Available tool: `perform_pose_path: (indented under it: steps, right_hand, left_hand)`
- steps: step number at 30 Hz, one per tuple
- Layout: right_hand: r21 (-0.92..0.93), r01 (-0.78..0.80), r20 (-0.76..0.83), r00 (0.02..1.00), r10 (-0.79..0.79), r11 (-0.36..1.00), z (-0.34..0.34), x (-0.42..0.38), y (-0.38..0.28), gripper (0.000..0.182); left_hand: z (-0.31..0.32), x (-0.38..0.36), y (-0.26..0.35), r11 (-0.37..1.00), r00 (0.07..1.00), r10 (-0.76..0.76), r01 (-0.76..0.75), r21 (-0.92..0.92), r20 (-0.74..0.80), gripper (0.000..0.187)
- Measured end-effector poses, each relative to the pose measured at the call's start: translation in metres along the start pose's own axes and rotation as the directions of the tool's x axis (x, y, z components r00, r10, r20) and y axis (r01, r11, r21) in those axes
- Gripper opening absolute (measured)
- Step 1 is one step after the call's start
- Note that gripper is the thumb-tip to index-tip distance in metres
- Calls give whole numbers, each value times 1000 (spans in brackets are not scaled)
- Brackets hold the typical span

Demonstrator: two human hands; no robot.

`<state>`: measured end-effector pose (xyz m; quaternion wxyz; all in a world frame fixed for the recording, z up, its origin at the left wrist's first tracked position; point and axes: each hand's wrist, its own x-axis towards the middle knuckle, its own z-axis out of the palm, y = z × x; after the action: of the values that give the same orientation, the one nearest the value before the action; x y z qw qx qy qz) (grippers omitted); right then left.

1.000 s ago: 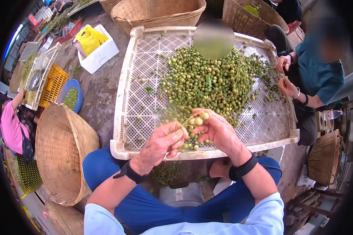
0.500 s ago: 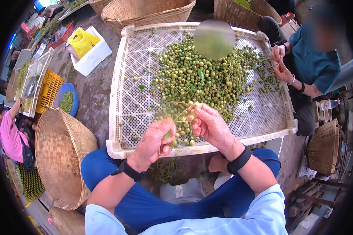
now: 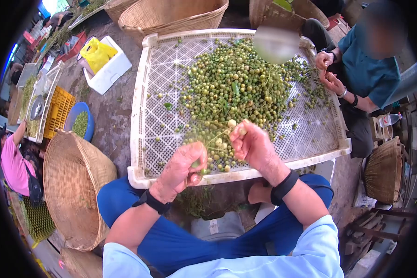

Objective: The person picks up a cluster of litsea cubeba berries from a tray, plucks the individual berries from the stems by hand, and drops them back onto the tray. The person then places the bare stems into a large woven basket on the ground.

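Observation:
A thin green stem [image 3: 216, 137] with small round fruits stretches between my hands, above the near edge of a white mesh tray [image 3: 133, 139]. My left hand [image 3: 184, 162] is closed around one end of it, with something green showing between the fingers. At the other end my right hand [image 3: 253, 146] pinches by the fingertips, where a pale round fruit [image 3: 231, 123] sits beside the thumb. Beyond both hands lies a broad heap of small green-yellow round fruits [image 3: 234, 88], mixed with stems and a few leaves.
A co-worker [image 3: 373, 65] sits at the tray's right side, both hands over its edge. Wicker baskets stand at left [image 3: 62, 185], behind [image 3: 171, 16] and right [image 3: 384, 171]. A white foam box [image 3: 109, 69] holds a yellow bag; a blue basin [image 3: 89, 123] holds small green pieces.
My right hand has shifted slightly right, and a pale fruit now shows beside its fingertips. My left hand stays almost in place. The co-worker's hands have moved a little.

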<state>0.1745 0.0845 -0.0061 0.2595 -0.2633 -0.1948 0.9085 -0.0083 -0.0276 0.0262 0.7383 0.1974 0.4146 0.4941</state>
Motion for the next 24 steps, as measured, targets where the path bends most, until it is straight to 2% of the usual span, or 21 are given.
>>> perform_pose_path:
  steps: [1, 2, 3, 4, 5, 6, 8, 9, 11, 14, 16, 18, 20, 23, 24]
  right_hand:
    - [6, -54, -52, 997, 55, 998, -2, 2, 3, 30]
    - [12, -42, -85, 995, 42, 999, -4, 4, 10, 32]
    - [-69, -34, -44, 999, 31, 997, 5, 1, 10, 37]
    - [-101, -76, 12, 997, 77, 992, 4, 2, 10, 42]
    - [-122, -37, 84, 995, 48, 992, 5, 2, 10, 43]
    - [-36, -57, 204, 977, 63, 998, 2, 6, 13, 41]
    - [27, -55, 259, 965, 46, 998, 9, 6, 11, 38]
    - [-24, -6, 269, 963, 12, 1000, 13, 4, 6, 37]
    - [-90, 41, 262, 965, -16, 995, 19, 0, 3, 34]
    - [-34, 43, 295, 955, -31, 998, 13, 1, 5, 31]
    - [-23, 22, 256, 967, -16, 999, 21, -8, 0, 27]
    - [-128, 7, 249, 968, 25, 992, 20, -9, 0, 24]
    - [-108, 7, 191, 982, 14, 994, 20, -8, -1, 20]
    - [-98, 84, 111, 991, -72, 992, 14, 1, 2, 17]
    - [-226, 154, 44, 988, -148, 962, 16, 0, 4, 15]
  left_hand:
    - [3, 0, 1, 1000, 1000, -1, 2, 24, -16, 32]
    - [1, -4, 0, 997, 1000, 2, -1, 71, -24, 28]
    - [-6, -3, -4, 995, 999, 35, -35, 98, -1, 26]
    - [1, -5, -2, 997, 998, 12, -7, 78, -58, 25]
    - [2, -5, -1, 998, 996, -25, 29, 50, -89, 25]
    - [3, -6, -1, 996, 995, -6, 15, 88, -96, 27]
    - [3, -7, 0, 1000, 999, 8, -8, 7, -42, 28]
    - [3, -4, 0, 999, 1000, 21, -21, 25, -1, 28]
    - [-3, -6, -3, 1000, 998, 10, -10, -13, -59, 33]
    - [-6, -5, -4, 1000, 998, 2, -3, -6, -58, 34]
    - [-6, -4, -6, 1000, 999, 5, -5, 8, -53, 34]
    - [-6, -4, -7, 1000, 999, 6, -5, 19, -54, 35]
    - [-5, -5, -4, 1000, 998, -15, 16, 25, -56, 35]
    - [-2, -7, -4, 994, 999, 30, -27, 107, -29, 35]
    - [1, -8, -5, 994, 999, 26, -23, 103, -33, 35]
